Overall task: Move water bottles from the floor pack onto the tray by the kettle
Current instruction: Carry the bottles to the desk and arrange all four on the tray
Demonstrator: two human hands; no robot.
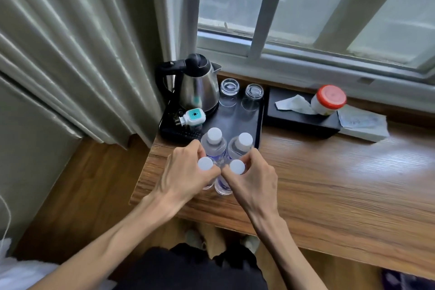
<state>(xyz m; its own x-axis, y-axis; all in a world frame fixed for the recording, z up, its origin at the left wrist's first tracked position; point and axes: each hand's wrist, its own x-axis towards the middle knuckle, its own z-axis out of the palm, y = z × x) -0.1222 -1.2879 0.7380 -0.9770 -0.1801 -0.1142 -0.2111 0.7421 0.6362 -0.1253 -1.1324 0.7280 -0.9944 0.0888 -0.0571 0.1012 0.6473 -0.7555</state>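
A black tray (257, 122) lies on the wooden desk beside a steel kettle (197, 88). Two clear water bottles with white caps stand at the tray's front: the rear left bottle (214, 141) and the rear right bottle (243, 143). My left hand (186, 176) grips the neck of a third bottle (205, 164) just in front of them. My right hand (254, 179) grips a fourth bottle (237, 167) next to it. Both held bottles are upright over the desk's front left corner, touching each other. The floor pack is out of sight.
Two upturned glasses (229, 92) (253, 95) stand at the tray's back. A white and teal plug-in device (191, 116) lies by the kettle base. To the right are a black tissue box (301, 120), a red-lidded jar (329, 101) and papers. Curtain hangs left; window behind.
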